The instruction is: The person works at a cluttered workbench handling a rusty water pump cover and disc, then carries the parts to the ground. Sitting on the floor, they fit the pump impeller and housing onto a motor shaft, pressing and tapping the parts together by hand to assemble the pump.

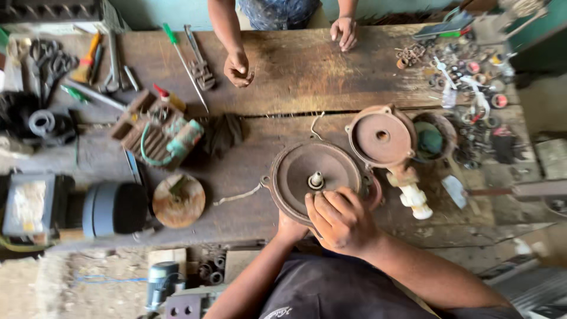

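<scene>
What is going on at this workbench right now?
A person leans over a wooden workbench. Their right hand rests on a round rusty metal cover with a short shaft at its centre; the left hand grips its near edge from below. A second rusty housing lies just beyond. Across the bench, another person's hands rest on the wood near a wrench.

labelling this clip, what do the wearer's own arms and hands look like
Both arms are bare to above the elbow, with no gloves, watch or rings visible. The right hand shows grime on its fingers; the left hand is mostly hidden. A dark short-sleeved shirt with a small pale mark covers the torso.
</scene>
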